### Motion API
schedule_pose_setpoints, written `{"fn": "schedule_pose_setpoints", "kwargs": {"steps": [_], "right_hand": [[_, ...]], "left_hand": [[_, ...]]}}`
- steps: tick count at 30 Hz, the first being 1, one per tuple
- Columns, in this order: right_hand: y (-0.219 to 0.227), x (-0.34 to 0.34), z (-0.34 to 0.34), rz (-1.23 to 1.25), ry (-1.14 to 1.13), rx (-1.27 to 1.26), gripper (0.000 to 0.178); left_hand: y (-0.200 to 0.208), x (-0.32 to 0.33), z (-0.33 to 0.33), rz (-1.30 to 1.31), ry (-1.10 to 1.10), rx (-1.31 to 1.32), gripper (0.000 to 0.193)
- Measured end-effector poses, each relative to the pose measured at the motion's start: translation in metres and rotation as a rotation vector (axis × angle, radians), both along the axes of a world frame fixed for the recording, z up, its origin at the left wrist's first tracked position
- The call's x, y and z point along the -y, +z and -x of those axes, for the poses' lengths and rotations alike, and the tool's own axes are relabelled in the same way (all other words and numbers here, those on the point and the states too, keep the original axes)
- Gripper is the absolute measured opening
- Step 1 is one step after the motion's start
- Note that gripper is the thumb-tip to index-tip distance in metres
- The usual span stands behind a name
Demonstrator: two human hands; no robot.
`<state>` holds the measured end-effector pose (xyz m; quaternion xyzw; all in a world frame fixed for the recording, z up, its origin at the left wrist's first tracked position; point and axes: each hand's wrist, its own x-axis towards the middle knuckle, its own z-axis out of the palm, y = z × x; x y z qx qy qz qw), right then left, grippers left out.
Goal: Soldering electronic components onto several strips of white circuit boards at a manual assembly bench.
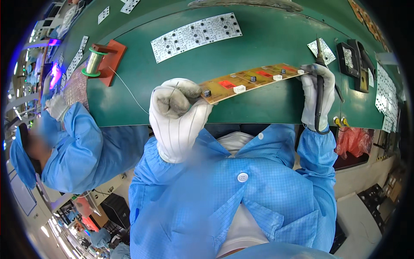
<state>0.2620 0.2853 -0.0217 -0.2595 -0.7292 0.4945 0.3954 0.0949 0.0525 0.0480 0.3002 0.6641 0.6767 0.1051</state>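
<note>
Left hand (177,113), I see, is closed and pinches one end of the yellow circuit board (241,81). From there the long board runs to the right, tipping a bit upward in my view. Right hand (310,91) touches its other end and grips a black soldering iron (319,88), tip pointing away from me.

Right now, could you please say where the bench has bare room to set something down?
One bare patch of the green bench lies between the large white panel and the soldering iron; another between that panel and the red spool stand. The right end is crowded, with the black box and small white panel.
</note>
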Motion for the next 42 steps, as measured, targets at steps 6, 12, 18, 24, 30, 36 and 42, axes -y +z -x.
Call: {"fn": "schedule_pose_setpoints", "kwargs": {"steps": [6,12,18,24,30,36,42], "right_hand": [[0.001,-0.001,0.002,-0.02,-0.003,0.02,0.03],[0.002,-0.001,0.005,-0.024,0.004,0.009,0.029],[0.002,0.0,0.005,0.017,-0.052,-0.034,0.032],[0.002,0.001,0.004,0.044,-0.081,-0.097,0.034],[0.01,0.009,0.004,0.15,-0.083,-0.058,0.032],[0.011,0.009,0.004,0.031,0.009,0.075,0.029],[0.016,0.013,0.007,0.097,0.019,0.095,0.024]], "left_hand": [[0.006,0.004,-0.002,0.079,0.009,-0.03,0.04],[0.006,0.002,-0.013,-0.048,-0.016,-0.123,0.043],[0.0,0.004,-0.008,-0.02,-0.042,-0.038,0.037],[-0.01,0.002,0.001,0.032,-0.031,0.028,0.033],[0.01,0.0,0.015,0.048,-0.114,0.571,0.028],[0.029,0.019,0.038,0.299,-0.223,0.542,0.032],[0.025,0.043,0.061,0.194,-0.027,0.466,0.025]]}}
